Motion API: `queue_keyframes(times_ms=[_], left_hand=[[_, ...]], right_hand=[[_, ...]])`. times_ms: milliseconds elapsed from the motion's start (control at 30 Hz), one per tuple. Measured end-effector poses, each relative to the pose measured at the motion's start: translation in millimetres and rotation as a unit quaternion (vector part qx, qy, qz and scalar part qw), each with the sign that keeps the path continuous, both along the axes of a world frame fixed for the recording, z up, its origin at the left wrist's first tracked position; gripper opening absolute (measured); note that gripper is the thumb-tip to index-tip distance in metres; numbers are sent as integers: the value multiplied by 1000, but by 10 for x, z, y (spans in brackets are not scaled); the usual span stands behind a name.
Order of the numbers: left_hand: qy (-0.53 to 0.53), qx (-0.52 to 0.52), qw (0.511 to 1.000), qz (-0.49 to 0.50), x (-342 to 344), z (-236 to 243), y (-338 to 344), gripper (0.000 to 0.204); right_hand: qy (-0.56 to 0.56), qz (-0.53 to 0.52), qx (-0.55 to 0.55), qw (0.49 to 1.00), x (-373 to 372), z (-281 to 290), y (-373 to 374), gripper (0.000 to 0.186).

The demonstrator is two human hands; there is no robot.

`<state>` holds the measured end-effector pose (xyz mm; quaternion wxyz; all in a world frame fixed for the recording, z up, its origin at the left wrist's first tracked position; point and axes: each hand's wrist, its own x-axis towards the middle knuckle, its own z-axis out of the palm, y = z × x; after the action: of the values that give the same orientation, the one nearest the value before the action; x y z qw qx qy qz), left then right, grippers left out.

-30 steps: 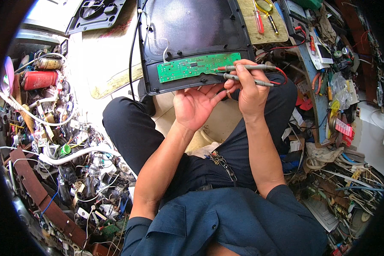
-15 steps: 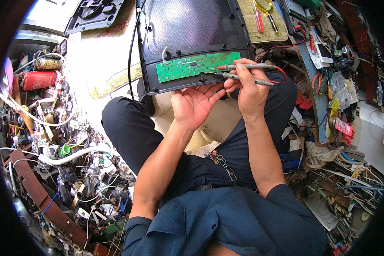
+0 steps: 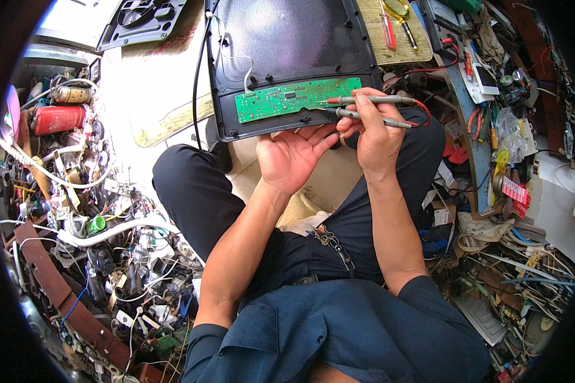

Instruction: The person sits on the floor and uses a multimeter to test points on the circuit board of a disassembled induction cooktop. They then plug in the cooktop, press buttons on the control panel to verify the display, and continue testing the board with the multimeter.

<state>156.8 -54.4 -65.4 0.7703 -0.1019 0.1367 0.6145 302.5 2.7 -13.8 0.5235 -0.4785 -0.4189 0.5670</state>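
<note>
A long green circuit board (image 3: 271, 105) lies along the near end of a black plastic panel (image 3: 287, 45) in front of me. My right hand (image 3: 378, 143) is closed on two multimeter probes, held together like chopsticks. The upper probe (image 3: 390, 99) has a red front part, and the lower probe (image 3: 396, 122) is black and grey. Both tips point left at the board's right half; whether they touch it is too small to tell. My left hand (image 3: 286, 159) is palm up at the panel's near edge, fingers stretched out and partly hidden under it.
A red-handled screwdriver (image 3: 388, 32) and a yellow-and-black tool (image 3: 409, 33) lie on a wooden board at the upper right. Another black plastic part (image 3: 140, 22) is at the upper left. Heaps of wires and parts (image 3: 128, 268) crowd both sides. A black cable (image 3: 197, 83) runs beside the panel.
The panel and circuit board have shifted very slightly to the right. Both hands keep nearly the same place and the probes stay in my right hand.
</note>
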Motion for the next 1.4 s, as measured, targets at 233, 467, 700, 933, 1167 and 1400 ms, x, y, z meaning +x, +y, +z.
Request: queue_keyframes(times_ms=[233,467,700,933,1167,1400], left_hand=[[7,5,1000,-5,-1,-16,1,76],[-9,13,1000,-9,3,-7,-8,76],[2,-8,1000,-8,12,11,-3,76],[0,-12,1000,-9,6,13,-6,77],[-1,14,1000,-6,34,26,11,80],[-25,6,1000,13,37,39,-6,76]], right_hand=[[-1,-4,-1,1000,-13,23,2,21],[-17,6,2,1000,-1,14,-2,20],[-18,14,9,1000,13,-5,6,19],[-18,20,7,1000,9,0,7,19],[-35,34,-6,999,41,34,18,23],[-13,45,-21,999,38,56,20,18]])
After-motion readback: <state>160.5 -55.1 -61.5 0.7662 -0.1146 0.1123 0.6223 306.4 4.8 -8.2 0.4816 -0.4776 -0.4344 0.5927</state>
